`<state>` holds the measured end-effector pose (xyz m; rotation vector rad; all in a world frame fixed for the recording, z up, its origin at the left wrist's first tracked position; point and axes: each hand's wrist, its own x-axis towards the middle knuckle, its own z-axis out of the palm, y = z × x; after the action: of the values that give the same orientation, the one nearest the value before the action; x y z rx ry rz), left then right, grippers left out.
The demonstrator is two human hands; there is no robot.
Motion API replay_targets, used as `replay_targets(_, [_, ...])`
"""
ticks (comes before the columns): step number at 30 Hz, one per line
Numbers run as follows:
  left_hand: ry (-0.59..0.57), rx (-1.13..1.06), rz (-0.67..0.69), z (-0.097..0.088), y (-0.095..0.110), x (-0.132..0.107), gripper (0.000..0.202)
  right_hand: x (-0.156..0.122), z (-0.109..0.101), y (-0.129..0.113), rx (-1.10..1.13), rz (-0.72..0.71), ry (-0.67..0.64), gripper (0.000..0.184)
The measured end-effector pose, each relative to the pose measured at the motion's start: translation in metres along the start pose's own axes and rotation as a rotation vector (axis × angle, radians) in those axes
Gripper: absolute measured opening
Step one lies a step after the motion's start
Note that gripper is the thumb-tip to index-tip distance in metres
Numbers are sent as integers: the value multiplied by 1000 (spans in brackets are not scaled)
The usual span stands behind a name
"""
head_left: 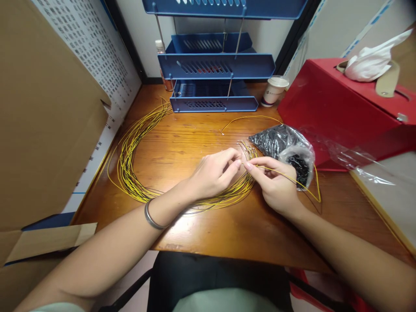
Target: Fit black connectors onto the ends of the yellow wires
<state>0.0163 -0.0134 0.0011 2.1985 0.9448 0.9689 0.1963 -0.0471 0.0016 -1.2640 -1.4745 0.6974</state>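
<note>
My left hand (216, 173) and my right hand (274, 184) meet over the wooden desk (227, 225), fingertips pinched together. My right hand pinches a thin yellow wire (302, 184) that loops out to the right. My left hand's fingers are closed at that wire's end; what they hold is too small to make out. Under both hands lies a big coil of yellow wires (136, 151). A clear plastic bag of small black parts (286, 147) sits just beyond my right hand.
A blue tiered tray rack (216, 69) stands at the back, a paper cup (274, 91) beside it. A red box (341, 108) with tissue is at the right. Cardboard (42, 121) walls the left. One loose yellow wire (250, 119) lies near the rack.
</note>
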Motion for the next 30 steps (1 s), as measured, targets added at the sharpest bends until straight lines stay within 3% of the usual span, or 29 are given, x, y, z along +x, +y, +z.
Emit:
replay_targets(9, [17,-64,-61,0,-3,1,31,0,1,-1,-24,5,14,14])
replay_targets(13, [85,-69,-78,0,-5,3,40,1,0,-2,-22,7,34,14])
replay_targets(19, [135,-106,-60,-3,-2,3,17,0,0,-1,-31,25,52,17])
replay_targets(30, [124,-99,4,0,-3,0,15,0,1,-1,5,15,44,14])
